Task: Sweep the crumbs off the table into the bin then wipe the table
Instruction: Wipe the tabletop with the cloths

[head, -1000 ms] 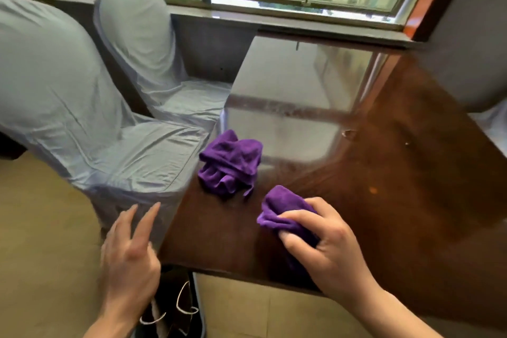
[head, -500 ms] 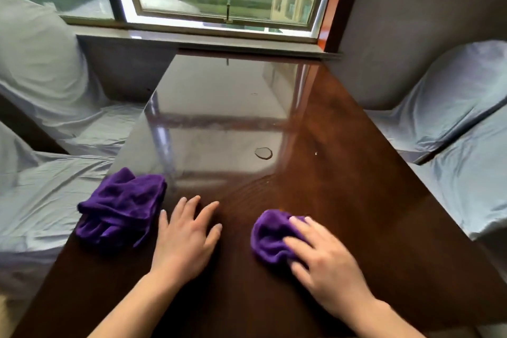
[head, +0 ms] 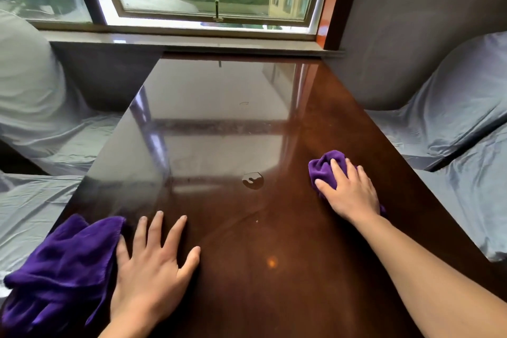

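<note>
A glossy dark brown table point(head: 288, 269) fills the view. My right hand point(head: 348, 192) presses a small bunched purple cloth point(head: 325, 166) flat against the table near its right edge. My left hand point(head: 152, 269) lies flat on the table at the near left, fingers spread, holding nothing. A second, larger purple cloth point(head: 63, 266) lies crumpled just left of that hand, at the table's near left corner. A small puddle of water point(head: 253, 180) sits in the middle of the table. No bin is in view.
Chairs in pale grey covers stand on the left point(head: 35, 123) and on the right point(head: 452, 123) of the table. A window sill point(head: 192, 41) and a window run along the far end, with a dark wall at the right.
My right hand has slid the small cloth forward and to the right across the table. My left hand has come from beside the table to rest flat on it. The view turned right.
</note>
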Motion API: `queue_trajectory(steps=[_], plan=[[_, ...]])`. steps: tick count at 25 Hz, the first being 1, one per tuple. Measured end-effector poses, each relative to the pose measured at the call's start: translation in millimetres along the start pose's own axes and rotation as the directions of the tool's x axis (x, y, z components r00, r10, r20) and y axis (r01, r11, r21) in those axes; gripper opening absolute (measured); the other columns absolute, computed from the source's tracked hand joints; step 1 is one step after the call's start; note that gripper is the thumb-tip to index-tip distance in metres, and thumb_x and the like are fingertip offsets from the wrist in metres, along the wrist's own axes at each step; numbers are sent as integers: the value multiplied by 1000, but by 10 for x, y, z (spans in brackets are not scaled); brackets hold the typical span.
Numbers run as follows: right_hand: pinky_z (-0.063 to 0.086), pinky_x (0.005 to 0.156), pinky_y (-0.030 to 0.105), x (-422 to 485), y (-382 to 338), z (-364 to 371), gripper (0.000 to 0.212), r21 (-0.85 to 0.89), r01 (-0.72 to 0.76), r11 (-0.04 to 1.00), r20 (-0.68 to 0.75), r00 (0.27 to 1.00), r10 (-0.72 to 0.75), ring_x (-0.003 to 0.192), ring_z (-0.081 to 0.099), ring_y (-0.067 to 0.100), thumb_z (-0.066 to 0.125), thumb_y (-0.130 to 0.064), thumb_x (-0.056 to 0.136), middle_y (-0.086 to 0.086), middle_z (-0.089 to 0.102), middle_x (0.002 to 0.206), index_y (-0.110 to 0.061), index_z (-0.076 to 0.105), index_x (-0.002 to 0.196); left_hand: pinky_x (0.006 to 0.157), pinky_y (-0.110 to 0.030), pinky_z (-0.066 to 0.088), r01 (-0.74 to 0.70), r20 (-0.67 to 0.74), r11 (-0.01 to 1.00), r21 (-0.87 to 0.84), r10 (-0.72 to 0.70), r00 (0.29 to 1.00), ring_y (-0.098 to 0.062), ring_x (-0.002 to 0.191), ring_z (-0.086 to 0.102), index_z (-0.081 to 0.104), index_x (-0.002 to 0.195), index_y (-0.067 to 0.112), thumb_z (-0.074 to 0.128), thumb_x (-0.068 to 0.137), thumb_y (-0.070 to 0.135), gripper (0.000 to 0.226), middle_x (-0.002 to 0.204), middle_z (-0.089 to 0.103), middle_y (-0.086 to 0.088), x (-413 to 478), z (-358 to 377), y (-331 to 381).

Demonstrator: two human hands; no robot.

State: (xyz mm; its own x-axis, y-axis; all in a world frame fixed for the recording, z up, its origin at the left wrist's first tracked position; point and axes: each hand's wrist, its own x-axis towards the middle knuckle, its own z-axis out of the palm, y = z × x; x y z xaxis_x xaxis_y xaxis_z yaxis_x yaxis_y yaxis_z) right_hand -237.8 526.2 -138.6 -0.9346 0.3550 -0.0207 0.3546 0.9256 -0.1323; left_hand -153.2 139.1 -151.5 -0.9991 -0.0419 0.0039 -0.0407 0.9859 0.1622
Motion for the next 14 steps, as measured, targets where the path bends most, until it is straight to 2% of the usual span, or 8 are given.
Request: queue_trajectory(steps=[3,5,8,11,12,13,14], plan=[[15,122,41,72,-116,-31,57,22,141,990,-20,990,-140,151,17,27,43,-59,93,1,29,162,-42,38,147,120,-52,0,12,-11,1000,11,-12,1000,-18,149,-9,7,147,52,6,71,76,79,163,6,6,0,-22,17],[16,122,40,-160,-152,-85,50,99,330,939,-14,944,-331,150,21,26,55,-47,91,0,38,158,-40,49,141,120,-52,2,16,-14,1000,12,-16,1000,-18,149,-6,11,147,51,7,71,76,80,163,9,5,-4,-33,23],[22,120,44,-944,-273,-50,52,189,627,755,-19,771,-636,147,32,27,62,-44,79,-4,48,151,-40,61,131,120,-51,2,23,2,999,23,-23,1000,-19,150,-5,13,147,50,8,72,75,79,163,10,4,-19,-60,43],[29,117,46,-1629,-317,69,55,164,800,577,-45,590,-806,143,39,25,65,-50,72,-8,50,149,-38,64,126,120,-51,3,35,10,999,23,-35,999,-18,150,-5,11,147,51,7,72,75,79,163,10,5,-37,-71,50],[33,116,45,-1679,-265,80,56,136,821,555,-67,567,-821,142,42,25,66,-51,71,-6,51,149,-35,64,125,120,-52,3,35,11,999,21,-35,999,-18,150,-5,11,147,51,7,72,75,79,163,10,5,-34,-74,59],[36,115,43,-1646,-192,84,56,104,819,565,-95,573,-814,140,45,26,66,-51,71,-3,53,147,-32,66,123,120,-52,3,32,12,999,18,-32,999,-18,150,-5,11,147,51,7,71,75,79,163,10,5,-34,-70,59],[38,114,43,-1566,-119,86,56,74,785,616,-118,620,-776,137,48,29,65,-50,71,0,55,146,-28,68,122,120,-52,3,29,12,999,15,-29,1000,-18,150,-5,10,146,52,8,71,76,79,163,9,6,-29,-67,50]])
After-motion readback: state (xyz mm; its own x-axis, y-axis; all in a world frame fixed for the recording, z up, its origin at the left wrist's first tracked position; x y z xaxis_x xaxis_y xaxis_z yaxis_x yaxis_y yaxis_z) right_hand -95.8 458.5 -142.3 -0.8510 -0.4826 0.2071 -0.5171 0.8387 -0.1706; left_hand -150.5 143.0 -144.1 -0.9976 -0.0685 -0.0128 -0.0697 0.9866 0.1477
